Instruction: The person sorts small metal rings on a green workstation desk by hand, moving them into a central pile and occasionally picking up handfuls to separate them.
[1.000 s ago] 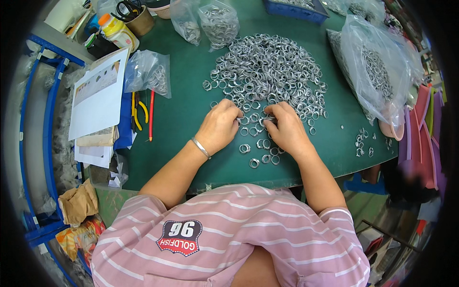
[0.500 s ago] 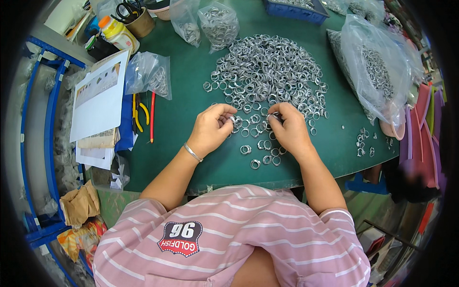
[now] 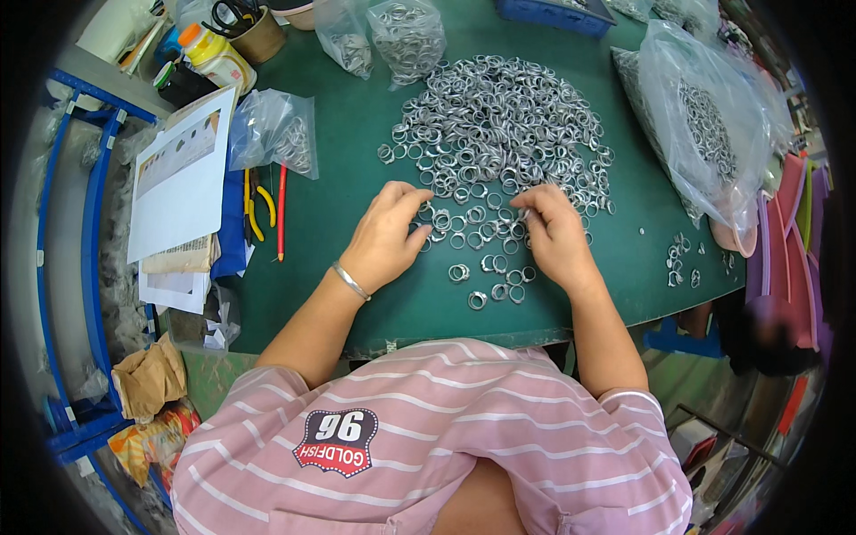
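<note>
A broad heap of small silver-coloured metal rings (image 3: 504, 116) covers the middle of a dark green tabletop (image 3: 343, 134), and loose rings (image 3: 477, 234) lie on the person's side of it. At the heap's near-left edge, the left hand (image 3: 385, 227) has thumb and fingers parted, gripping nothing I can make out. At its near-right edge, the right hand (image 3: 555, 234) curls its fingers; I can't tell whether they pinch a ring.

Wkshp: heaped metal rings (image 3: 504, 120) on green bench (image 3: 352, 116), bagged pcs (image 3: 408, 43), yellow-hdl pliers (image 3: 269, 206), blue rack (image 3: 89, 227).
</note>
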A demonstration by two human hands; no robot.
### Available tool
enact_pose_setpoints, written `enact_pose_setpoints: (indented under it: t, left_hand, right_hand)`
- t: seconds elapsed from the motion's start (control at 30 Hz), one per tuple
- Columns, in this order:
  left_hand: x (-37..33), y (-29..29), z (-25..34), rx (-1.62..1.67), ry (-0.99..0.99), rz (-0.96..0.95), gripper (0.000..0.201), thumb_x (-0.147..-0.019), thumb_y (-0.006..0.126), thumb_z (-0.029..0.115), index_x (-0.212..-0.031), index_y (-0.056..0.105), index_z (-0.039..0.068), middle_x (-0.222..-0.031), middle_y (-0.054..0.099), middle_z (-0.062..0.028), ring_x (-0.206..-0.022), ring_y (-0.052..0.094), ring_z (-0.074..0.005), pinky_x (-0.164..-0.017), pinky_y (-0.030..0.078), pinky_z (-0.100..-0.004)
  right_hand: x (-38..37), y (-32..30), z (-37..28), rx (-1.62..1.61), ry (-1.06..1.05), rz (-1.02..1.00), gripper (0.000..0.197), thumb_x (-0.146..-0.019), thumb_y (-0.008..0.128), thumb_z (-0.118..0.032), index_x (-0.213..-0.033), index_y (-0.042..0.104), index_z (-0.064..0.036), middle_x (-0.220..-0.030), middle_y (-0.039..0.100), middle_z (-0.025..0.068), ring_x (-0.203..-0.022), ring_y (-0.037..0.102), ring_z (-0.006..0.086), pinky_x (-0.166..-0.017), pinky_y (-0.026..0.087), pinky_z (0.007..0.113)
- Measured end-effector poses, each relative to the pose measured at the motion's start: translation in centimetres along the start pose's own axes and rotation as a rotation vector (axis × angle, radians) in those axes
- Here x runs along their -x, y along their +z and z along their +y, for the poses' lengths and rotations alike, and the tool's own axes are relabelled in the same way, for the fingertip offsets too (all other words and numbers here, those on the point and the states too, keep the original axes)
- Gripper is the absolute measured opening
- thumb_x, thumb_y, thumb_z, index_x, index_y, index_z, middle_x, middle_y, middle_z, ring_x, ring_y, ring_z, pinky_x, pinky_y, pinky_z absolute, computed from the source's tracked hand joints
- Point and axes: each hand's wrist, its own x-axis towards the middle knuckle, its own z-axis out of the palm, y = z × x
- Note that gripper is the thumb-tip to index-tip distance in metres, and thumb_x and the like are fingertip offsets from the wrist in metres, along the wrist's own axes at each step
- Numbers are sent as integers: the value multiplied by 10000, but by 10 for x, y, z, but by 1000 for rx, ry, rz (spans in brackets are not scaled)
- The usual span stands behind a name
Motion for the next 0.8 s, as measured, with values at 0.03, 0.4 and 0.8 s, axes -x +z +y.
enact_pose_setpoints:
  t: [0.03, 0.4, 0.8]
  left_hand:
    - [0, 3, -3, -30, 10, -21, 296, -789, 707, -31, -1073, 641, 21, -1078, 571, -109, -889, 624, -223, -741, 528, -327]
    - [-1, 2, 4, 132, -23, 8, 136, -840, 645, -66, -958, 656, 1, -871, 645, -91, -741, 655, -202, -660, 522, -295]
    - [4, 3, 14, -132, 31, -162, 584, -692, 861, 132, -1213, 607, 53, -1036, 552, -107, -773, 618, -246, -691, 533, -356]
  right_hand:
    - [2, 2, -1, -20, -22, -18, 153, -868, 602, 29, -1010, 657, 11, -1028, 617, 139, -955, 597, 291, -863, 478, 345]
    - [14, 13, -1, 16, -190, 57, 201, -761, 755, -10, -935, 654, -12, -1026, 627, 119, -991, 581, 325, -882, 471, 413]
    - [45, 2, -3, 317, -14, 2, 613, -816, 769, -318, -1331, 554, -64, -1277, 523, 168, -1165, 493, 359, -977, 405, 462]
